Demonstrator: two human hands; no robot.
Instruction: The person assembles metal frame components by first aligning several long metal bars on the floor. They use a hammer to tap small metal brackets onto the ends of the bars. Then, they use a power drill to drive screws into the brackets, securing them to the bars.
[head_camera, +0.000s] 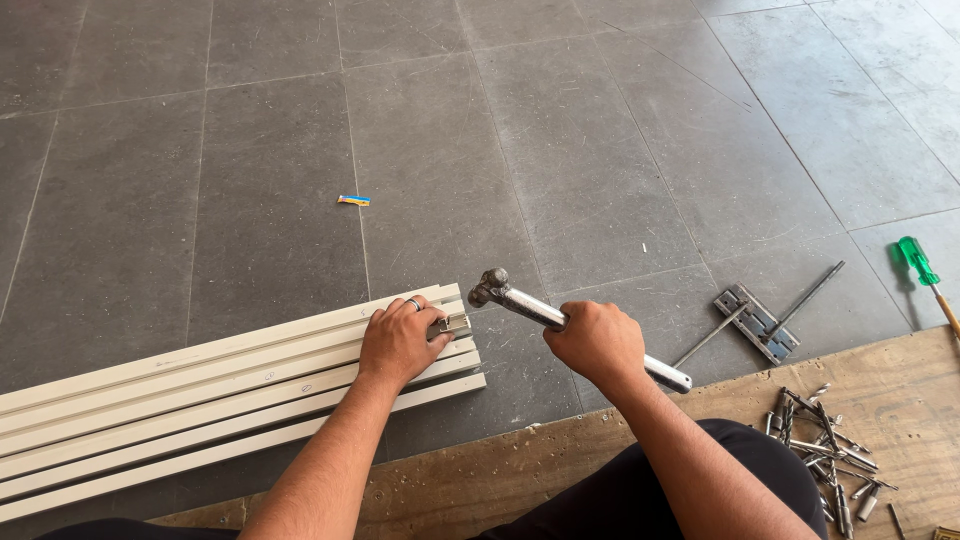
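Observation:
My left hand (398, 340) presses down on the end of a stack of long cream-white channel sections (200, 395) lying on the grey tile floor, its fingers holding a small metal fitting (455, 325) at the stack's end. A ring sits on one finger. My right hand (598, 340) grips the shaft of an all-metal hammer (540, 311), with the hammer head (489, 286) raised just right of and slightly above the fitting.
A metal latch bolt with a long rod (757, 322) lies on the tiles at right. A green-handled screwdriver (918, 262) is at the far right. Several screws and bits (828, 450) are scattered on a brown board (480, 462). A small coloured scrap (353, 200) lies further out.

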